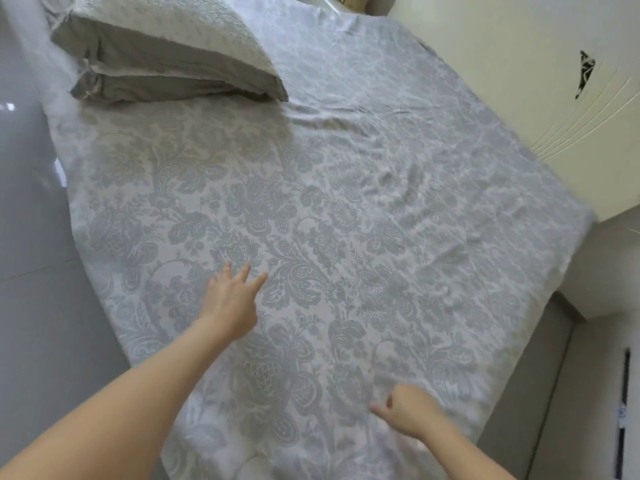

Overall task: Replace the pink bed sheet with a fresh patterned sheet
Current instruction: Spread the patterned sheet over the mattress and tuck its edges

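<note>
A grey and white patterned sheet lies spread over the whole bed, with wrinkles toward the right side. My left hand reaches out flat over the sheet's middle with its fingers spread and straight. Nearer the bed's foot, my right hand rests low on the sheet with the thumb out to the left and the fingers curled under; whether they pinch the cloth is hidden. No pink sheet is in view.
Two stacked grey pillows sit at the head of the bed, top left. A cream wardrobe stands close along the bed's right side. Glossy grey floor runs along the left.
</note>
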Tool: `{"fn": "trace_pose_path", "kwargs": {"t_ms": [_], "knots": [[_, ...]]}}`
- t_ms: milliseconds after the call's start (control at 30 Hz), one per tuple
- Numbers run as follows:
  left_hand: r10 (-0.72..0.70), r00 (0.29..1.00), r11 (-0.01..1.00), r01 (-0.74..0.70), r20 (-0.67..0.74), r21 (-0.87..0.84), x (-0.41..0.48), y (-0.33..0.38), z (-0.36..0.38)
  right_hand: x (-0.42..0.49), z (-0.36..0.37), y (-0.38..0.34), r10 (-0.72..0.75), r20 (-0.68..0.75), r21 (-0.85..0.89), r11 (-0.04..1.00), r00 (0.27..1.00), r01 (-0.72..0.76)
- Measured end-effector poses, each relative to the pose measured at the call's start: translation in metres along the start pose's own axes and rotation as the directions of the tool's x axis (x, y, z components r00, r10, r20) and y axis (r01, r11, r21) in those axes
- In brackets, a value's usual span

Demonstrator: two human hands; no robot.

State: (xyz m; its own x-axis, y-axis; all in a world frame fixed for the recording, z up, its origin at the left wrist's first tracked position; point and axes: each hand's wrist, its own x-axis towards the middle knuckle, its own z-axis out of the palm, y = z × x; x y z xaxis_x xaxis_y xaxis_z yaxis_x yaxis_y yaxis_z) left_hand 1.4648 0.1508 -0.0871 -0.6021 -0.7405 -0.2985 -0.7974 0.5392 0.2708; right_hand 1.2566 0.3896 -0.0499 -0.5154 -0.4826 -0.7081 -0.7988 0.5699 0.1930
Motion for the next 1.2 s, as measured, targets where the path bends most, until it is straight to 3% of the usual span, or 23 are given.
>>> {"fn": "trace_pose_path", "kwargs": {"t_ms": [67, 133, 267, 433, 600, 733, 933, 1067, 1133, 1200], "knots": [[0.026, 1.0, 0.999, -0.026, -0.005, -0.02, 0.016, 0.003, -0.017, 0.022, -0.039, -0.005, 0.002, -0.173, 0.094, 0.995, 0.985, 0.014], [0.05, 0.999, 0.999, -0.05, -0.022, 0.014, 0.043, 0.005, -0.033, 0.046, -0.075, -0.016, 0.04, -0.259, 0.202, 0.979, 0.965, 0.013], [0.072, 0.997, 0.997, -0.072, -0.028, 0.008, 0.112, 0.009, -0.065, 0.113, -0.144, -0.039, 0.069, -0.315, 0.369, 0.928, 0.947, 0.055], [0.135, 0.991, 0.991, -0.135, 0.002, 0.005, 0.217, 0.007, -0.087, 0.197, -0.201, -0.065, 0.067, -0.33, 0.453, 0.886, 0.942, 0.095], [0.216, 0.976, 0.974, -0.217, 0.034, 0.062, 0.346, 0.006, -0.106, 0.288, -0.28, -0.09, 0.139, -0.299, 0.432, 0.902, 0.944, 0.004], [0.22, 0.975, 0.965, -0.221, 0.024, 0.144, 0.428, 0.013, -0.104, 0.349, -0.326, -0.103, 0.11, -0.367, 0.255, 0.967, 0.924, -0.014], [0.039, 0.963, 0.993, -0.007, -0.266, 0.122, 0.542, 0.052, -0.089, 0.454, -0.392, -0.106, 0.01, -0.562, 0.098, 0.994, 0.827, 0.054], [0.101, 0.932, 0.979, -0.03, -0.349, 0.202, 0.583, 0.067, -0.056, 0.523, -0.391, -0.101, 0.051, -0.619, 0.097, 0.995, 0.784, 0.012], [0.13, 0.927, 0.972, -0.05, -0.353, 0.228, 0.6, 0.071, -0.047, 0.544, -0.382, -0.098, 0.089, -0.663, 0.149, 0.989, 0.744, 0.015], [0.128, 0.94, 0.968, -0.05, -0.315, 0.244, 0.605, 0.072, -0.045, 0.547, -0.378, -0.101, 0.08, -0.653, 0.141, 0.99, 0.753, 0.017]]}}
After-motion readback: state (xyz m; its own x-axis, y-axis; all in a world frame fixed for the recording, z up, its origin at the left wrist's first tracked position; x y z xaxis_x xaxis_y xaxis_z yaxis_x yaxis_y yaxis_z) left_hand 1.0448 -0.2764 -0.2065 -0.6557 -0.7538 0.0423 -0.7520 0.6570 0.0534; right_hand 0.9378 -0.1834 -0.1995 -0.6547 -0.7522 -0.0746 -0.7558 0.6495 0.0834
